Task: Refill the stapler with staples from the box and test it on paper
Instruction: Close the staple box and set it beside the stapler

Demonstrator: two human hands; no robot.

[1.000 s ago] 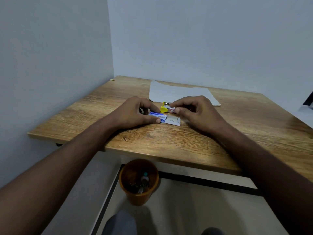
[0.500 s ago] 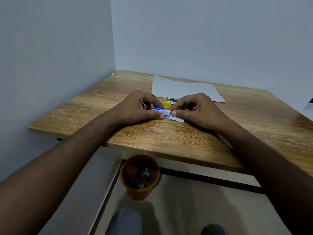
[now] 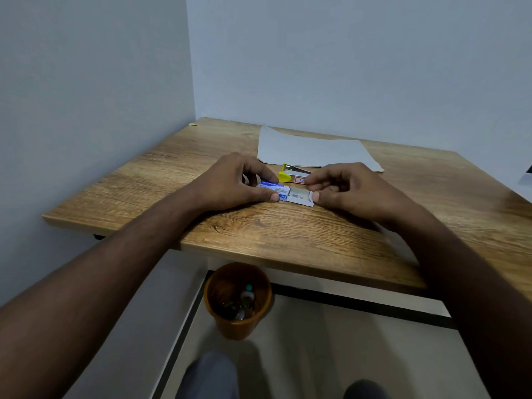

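Two bare hands meet over a small cardboard staple box [image 3: 286, 192] lying flat on a wood-grain table [image 3: 288, 240], near the table's front edge. The box's blue-printed sleeve is pinched between the thumb and curled fingers of the left hand [image 3: 233, 182], which is closed on it. Its white inner tray [image 3: 300, 196] is slid partway out of the sleeve toward the right, showing a pale grey block inside that is too small to make out. The right hand [image 3: 348, 188] has its thumb tip pressed against the tray's outer end and its fingers bent loosely above it; whether those fingers touch the tray cannot be told.

Just behind the box lies the stapler [image 3: 293, 175], a short, low thing with a rounded yellow plastic end and a metal body bearing a red-and-white label. Its far end rests at the edge of a flat sheet of grey-white paper [image 3: 313, 149], which lies farther back from the box, toward the wall.

Below the table's front edge, on the floor, stands a round orange plastic bin [image 3: 237, 300] with a few small items in the bottom.
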